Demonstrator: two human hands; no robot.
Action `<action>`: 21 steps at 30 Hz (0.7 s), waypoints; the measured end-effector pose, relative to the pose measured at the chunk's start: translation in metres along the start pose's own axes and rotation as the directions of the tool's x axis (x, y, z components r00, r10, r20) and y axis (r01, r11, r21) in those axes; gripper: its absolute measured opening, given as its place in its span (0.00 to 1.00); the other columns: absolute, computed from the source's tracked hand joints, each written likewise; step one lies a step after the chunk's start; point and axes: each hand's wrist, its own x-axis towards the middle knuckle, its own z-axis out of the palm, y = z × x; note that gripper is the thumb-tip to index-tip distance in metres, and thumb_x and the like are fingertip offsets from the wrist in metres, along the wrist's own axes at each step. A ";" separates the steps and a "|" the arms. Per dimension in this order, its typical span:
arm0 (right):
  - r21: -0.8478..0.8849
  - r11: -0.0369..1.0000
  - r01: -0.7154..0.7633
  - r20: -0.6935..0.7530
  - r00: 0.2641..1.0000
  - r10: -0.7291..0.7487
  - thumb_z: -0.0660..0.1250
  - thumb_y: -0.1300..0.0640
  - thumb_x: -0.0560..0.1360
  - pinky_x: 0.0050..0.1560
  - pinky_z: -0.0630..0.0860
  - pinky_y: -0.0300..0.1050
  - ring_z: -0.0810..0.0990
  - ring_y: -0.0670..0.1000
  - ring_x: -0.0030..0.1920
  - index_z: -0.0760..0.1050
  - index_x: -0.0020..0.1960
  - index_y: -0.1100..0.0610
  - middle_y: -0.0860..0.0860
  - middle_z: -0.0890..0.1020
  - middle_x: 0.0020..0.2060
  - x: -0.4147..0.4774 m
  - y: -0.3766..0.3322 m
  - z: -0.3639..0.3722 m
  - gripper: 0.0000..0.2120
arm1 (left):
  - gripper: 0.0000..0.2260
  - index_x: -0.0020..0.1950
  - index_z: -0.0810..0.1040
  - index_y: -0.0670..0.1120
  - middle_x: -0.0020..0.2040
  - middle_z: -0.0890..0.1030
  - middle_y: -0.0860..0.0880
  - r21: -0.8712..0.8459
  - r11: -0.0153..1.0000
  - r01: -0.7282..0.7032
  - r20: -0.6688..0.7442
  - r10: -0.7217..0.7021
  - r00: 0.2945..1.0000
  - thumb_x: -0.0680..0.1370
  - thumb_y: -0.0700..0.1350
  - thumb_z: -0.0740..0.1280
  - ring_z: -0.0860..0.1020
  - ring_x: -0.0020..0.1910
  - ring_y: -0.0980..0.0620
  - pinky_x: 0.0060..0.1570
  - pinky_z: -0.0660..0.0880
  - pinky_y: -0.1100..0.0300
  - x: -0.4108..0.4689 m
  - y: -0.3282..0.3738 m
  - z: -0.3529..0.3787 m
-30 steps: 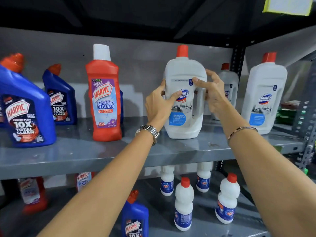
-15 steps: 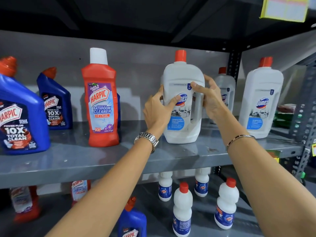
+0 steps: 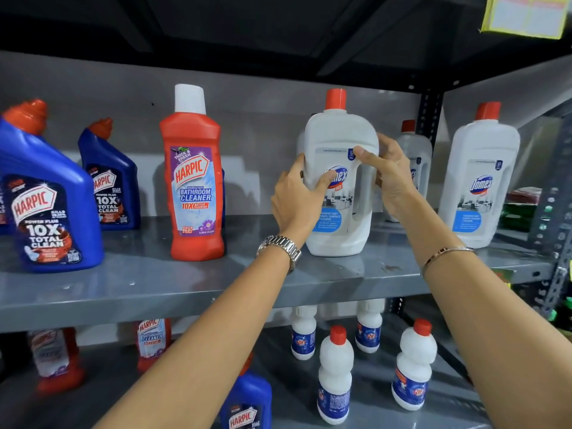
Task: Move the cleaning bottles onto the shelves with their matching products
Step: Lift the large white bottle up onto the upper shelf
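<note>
A white Domex bottle (image 3: 339, 134) with a red cap stands upright on the upper grey shelf (image 3: 185, 280). My left hand (image 3: 295, 193) grips its left side and my right hand (image 3: 387, 168) grips its right side by the handle. Another Domex bottle (image 3: 479, 178) stands to the right, and a third one (image 3: 416, 156) sits behind my right hand. Left of the held bottle stands a red Harpic bathroom cleaner (image 3: 192, 181). Two blue Harpic bottles stand further left, one near (image 3: 43, 196) and one far (image 3: 108, 178).
On the lower shelf (image 3: 371, 397) stand several small white bleach bottles (image 3: 335, 376), a blue Harpic bottle (image 3: 247, 404) and red Harpic bottles (image 3: 153, 339). A black slotted upright (image 3: 428, 113) divides the bays. A yellow tag (image 3: 526, 13) hangs at the top right.
The view has shifted a little, so the shelf sits lower in frame. Both hands stay on the Domex bottle, which remains standing on the shelf.
</note>
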 end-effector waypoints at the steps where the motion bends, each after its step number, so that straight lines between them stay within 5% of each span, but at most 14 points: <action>1: -0.005 1.000 0.015 -0.041 0.999 -0.016 0.74 0.55 0.69 0.43 0.77 0.33 0.80 0.47 0.57 0.68 0.68 0.55 0.52 0.78 0.63 -0.002 0.000 0.003 0.30 | 0.29 0.70 0.67 0.53 0.59 0.80 0.47 -0.003 1.000 0.013 0.004 -0.013 1.000 0.72 0.61 0.67 0.76 0.59 0.45 0.56 0.74 0.51 -0.002 0.001 -0.001; 4: -0.097 0.980 0.174 -0.251 0.949 -0.193 0.73 0.56 0.69 0.63 0.72 0.45 0.73 0.51 0.64 0.70 0.66 0.56 0.52 0.75 0.65 -0.016 -0.004 0.020 0.27 | 0.31 0.70 0.65 0.54 0.63 0.77 0.51 0.004 0.998 0.057 -0.003 -0.057 0.998 0.70 0.64 0.67 0.75 0.61 0.49 0.54 0.71 0.52 -0.006 0.001 -0.011; 7: -0.297 0.873 0.386 -0.369 0.797 -0.478 0.71 0.55 0.69 0.62 0.71 0.49 0.75 0.52 0.58 0.74 0.58 0.58 0.52 0.78 0.57 -0.038 -0.013 0.050 0.19 | 0.25 0.65 0.70 0.54 0.60 0.78 0.53 -0.135 0.991 0.024 -0.140 -0.043 0.989 0.71 0.58 0.70 0.76 0.57 0.54 0.54 0.74 0.55 -0.005 0.000 -0.039; 9: -0.264 0.829 0.493 -0.295 0.777 -0.556 0.70 0.57 0.69 0.55 0.74 0.49 0.77 0.51 0.53 0.75 0.54 0.58 0.49 0.78 0.51 -0.052 -0.021 0.079 0.15 | 0.19 0.60 0.73 0.52 0.56 0.80 0.54 -0.229 0.971 -0.063 -0.332 -0.017 0.943 0.71 0.52 0.71 0.77 0.53 0.57 0.53 0.74 0.58 -0.003 -0.005 -0.068; 11: -0.183 0.837 0.515 -0.153 0.827 -0.542 0.70 0.58 0.70 0.49 0.75 0.47 0.78 0.50 0.49 0.75 0.52 0.57 0.47 0.78 0.47 -0.062 -0.023 0.110 0.12 | 0.17 0.58 0.74 0.51 0.54 0.79 0.54 -0.166 0.974 -0.154 -0.564 0.035 0.825 0.70 0.49 0.71 0.77 0.53 0.57 0.53 0.73 0.58 -0.001 -0.015 -0.098; 13: -0.171 0.871 0.460 0.027 0.886 -0.462 0.72 0.58 0.70 0.51 0.74 0.47 0.78 0.52 0.50 0.74 0.55 0.57 0.51 0.79 0.48 -0.071 -0.017 0.141 0.15 | 0.22 0.61 0.72 0.50 0.59 0.77 0.53 -0.095 0.987 -0.129 -0.642 0.038 0.765 0.69 0.49 0.71 0.74 0.57 0.58 0.55 0.71 0.61 0.002 -0.032 -0.123; 18: -0.258 0.949 0.182 0.325 0.941 -0.092 0.76 0.53 0.68 0.65 0.71 0.51 0.73 0.54 0.64 0.63 0.69 0.59 0.56 0.72 0.65 -0.076 0.006 0.194 0.36 | 0.29 0.69 0.66 0.49 0.68 0.70 0.47 -0.191 0.972 0.137 -0.313 -0.192 0.930 0.71 0.53 0.72 0.70 0.66 0.51 0.62 0.67 0.59 0.015 -0.079 -0.161; 21: -0.128 0.991 0.024 0.371 0.928 0.026 0.76 0.57 0.68 0.46 0.78 0.30 0.79 0.43 0.49 0.66 0.65 0.59 0.50 0.77 0.54 -0.073 0.011 0.204 0.31 | 0.25 0.69 0.67 0.50 0.67 0.73 0.46 -0.186 0.961 0.206 -0.136 -0.233 0.963 0.74 0.50 0.70 0.72 0.65 0.48 0.63 0.71 0.53 0.021 -0.093 -0.172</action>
